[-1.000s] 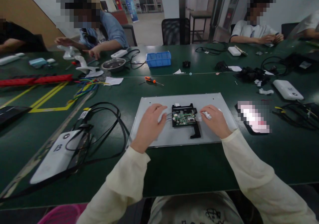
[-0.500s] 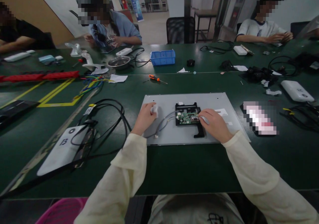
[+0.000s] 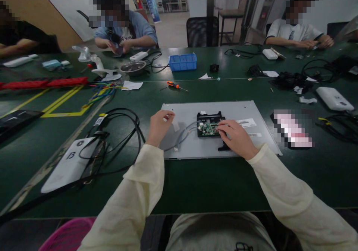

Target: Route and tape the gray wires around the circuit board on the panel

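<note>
A grey metal panel (image 3: 187,152) lies on the table before me. Mounted on its middle is a black plastic bracket (image 3: 208,116) holding a green circuit board (image 3: 207,129). Thin grey wires (image 3: 184,134) run from the board's left side toward the panel's front left. My left hand (image 3: 160,126) is over the panel's left part, thumb and forefinger pinched together. A white strip (image 3: 175,125) shows just below those fingertips; whether it hangs from them or lies on the panel is unclear. My right hand (image 3: 236,137) has its fingers closed at the board's right edge, hiding whatever they grip.
A phone (image 3: 292,129) lies to the right of the panel. Left of it are a white power bank (image 3: 68,165) and looped black cables (image 3: 137,126). Beyond are an orange-handled screwdriver (image 3: 173,85), a blue basket (image 3: 182,62) and a metal bowl (image 3: 133,67). Other people sit across the table.
My left hand has risen slightly and turned, and the white piece once bunched at its fingers now shows as a flat strip below them. My right hand has shifted slightly left over the board.
</note>
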### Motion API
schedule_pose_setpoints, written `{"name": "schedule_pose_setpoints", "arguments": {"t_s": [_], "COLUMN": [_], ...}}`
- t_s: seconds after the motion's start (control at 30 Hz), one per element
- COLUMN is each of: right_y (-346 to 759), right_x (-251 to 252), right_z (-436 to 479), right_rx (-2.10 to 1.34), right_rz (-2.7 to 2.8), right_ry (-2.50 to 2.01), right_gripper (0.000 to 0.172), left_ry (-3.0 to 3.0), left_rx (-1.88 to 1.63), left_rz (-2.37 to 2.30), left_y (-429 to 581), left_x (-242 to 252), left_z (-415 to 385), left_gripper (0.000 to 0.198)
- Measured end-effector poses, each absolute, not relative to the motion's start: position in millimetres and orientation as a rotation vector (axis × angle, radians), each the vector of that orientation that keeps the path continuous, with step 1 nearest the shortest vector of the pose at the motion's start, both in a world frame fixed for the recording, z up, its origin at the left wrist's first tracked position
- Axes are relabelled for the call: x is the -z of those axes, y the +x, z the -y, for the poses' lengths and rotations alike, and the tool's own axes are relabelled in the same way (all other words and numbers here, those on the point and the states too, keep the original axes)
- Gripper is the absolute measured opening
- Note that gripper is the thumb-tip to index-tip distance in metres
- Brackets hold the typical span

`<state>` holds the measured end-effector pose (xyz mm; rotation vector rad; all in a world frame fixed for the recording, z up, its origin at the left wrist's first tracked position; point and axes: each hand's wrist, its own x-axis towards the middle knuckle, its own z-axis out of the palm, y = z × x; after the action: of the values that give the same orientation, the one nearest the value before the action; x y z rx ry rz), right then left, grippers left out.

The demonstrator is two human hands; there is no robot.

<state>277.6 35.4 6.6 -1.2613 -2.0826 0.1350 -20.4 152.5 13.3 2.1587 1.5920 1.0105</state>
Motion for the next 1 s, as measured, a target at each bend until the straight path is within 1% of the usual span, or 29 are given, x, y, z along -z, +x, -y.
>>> {"name": "schedule_pose_setpoints", "arguments": {"t_s": [0.1,0.17,0.33,0.43,0.6,0.73,1.0], "right_y": [270.3,263.9,244.5,233.7,221.5,217.4,216.1], "right_x": [-9.8,-12.0,-13.4,-11.5,-8.2,-6.3,-4.5], "right_z": [-31.4,-28.2,-20.1,-16.5,-13.4,-11.9,-9.9], "right_rx": [-0.128,-0.128,-0.171,-0.186,-0.189,-0.188,-0.251], "right_rz": [2.074,2.1,2.261,2.372,2.521,2.587,2.66], "right_ry": [-1.24,-1.213,-1.117,-1.041,-0.976,-0.98,-0.983], "right_gripper": [0.031,0.037,0.052,0.057,0.059,0.061,0.066], "left_ry": [1.963,1.833,1.761,1.784,1.916,2.054,2.186], "left_rx": [-1.076,-1.043,-0.854,-0.823,-0.702,-0.607,-0.599], "left_rz": [-1.473,-1.366,-1.26,-1.267,-1.36,-1.428,-1.467], "left_y": [-22.3,-21.6,-13.9,-9.9,-6.1,-2.6,-2.6], "left_x": [-29.3,-38.2,-46.9,-44.3,-33.2,-24.8,-15.4], "left_z": [-143.9,-136.3,-120.6,-117.0,-115.7,-114.0,-115.2], "left_gripper": [0.022,0.026,0.021,0.023,0.026,0.024,0.02]}}
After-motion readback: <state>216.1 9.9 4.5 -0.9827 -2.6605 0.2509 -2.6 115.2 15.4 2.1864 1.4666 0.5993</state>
